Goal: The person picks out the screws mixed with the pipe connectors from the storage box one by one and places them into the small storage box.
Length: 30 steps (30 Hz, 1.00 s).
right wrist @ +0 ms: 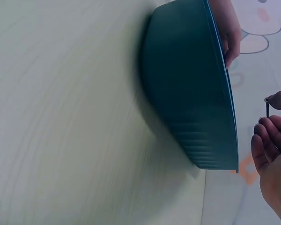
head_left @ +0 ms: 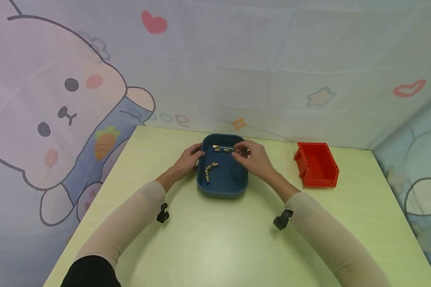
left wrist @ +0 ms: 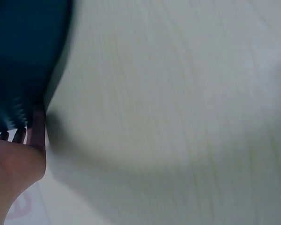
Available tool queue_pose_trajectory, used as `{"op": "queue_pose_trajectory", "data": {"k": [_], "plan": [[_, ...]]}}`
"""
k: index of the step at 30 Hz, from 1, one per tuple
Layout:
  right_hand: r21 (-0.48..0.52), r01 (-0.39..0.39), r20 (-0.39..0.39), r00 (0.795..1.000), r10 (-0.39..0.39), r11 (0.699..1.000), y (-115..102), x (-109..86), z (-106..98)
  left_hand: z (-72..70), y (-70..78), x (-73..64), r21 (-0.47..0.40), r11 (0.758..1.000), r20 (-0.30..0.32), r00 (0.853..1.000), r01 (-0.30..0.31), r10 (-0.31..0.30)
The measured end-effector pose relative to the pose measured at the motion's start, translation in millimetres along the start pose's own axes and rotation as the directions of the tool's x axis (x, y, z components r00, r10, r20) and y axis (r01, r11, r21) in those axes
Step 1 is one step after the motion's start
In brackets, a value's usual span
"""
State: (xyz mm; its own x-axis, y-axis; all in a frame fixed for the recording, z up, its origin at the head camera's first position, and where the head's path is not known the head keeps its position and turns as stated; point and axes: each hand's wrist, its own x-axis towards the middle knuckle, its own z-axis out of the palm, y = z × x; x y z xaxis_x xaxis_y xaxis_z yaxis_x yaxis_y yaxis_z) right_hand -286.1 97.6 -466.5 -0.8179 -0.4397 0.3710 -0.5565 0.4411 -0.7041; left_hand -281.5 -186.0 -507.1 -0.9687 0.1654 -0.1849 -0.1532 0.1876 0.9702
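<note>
A dark blue tray [head_left: 230, 178] with rounded corners stands on the table. My left hand [head_left: 188, 160] grips its left rim, thumb at the edge; in the left wrist view, fingers [left wrist: 36, 126] lie against the tray's outer wall. Over the right rim, my right hand [head_left: 253, 158] pinches a thin, short metal pin [right wrist: 267, 108] between thumb and fingertips, above the tray. Inside the tray lie small brass fittings: a bent piece [head_left: 207, 172] with a blue end at the left, and others [head_left: 216, 148] near the back. Their exact shapes are too small to tell.
A red open-fronted bin [head_left: 319, 183] stands to the right of the tray, with something small inside. The pale wood-grain table [head_left: 215, 243] ends at a printed cloth backdrop [head_left: 237, 91] behind. Small black devices [head_left: 282, 220] hang below the sleeves.
</note>
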Motion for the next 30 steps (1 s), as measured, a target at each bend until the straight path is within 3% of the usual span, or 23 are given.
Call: {"op": "queue_pose_trajectory", "data": {"k": [13, 30], "plan": [[0.017, 0.033, -0.014, 0.999, -0.033, 0.999, 0, -9.3, -13, -0.2, -9.5, 1.2, -0.025, 1.0, -0.04, 0.999, -0.009, 0.008], [-0.001, 0.031, -0.054, 0.998, -0.031, 1.0, 12, -29.8, -33, 3.3, -13.2, 2.3, -0.048, 0.999, -0.04, 0.999, -0.021, 0.019]]}}
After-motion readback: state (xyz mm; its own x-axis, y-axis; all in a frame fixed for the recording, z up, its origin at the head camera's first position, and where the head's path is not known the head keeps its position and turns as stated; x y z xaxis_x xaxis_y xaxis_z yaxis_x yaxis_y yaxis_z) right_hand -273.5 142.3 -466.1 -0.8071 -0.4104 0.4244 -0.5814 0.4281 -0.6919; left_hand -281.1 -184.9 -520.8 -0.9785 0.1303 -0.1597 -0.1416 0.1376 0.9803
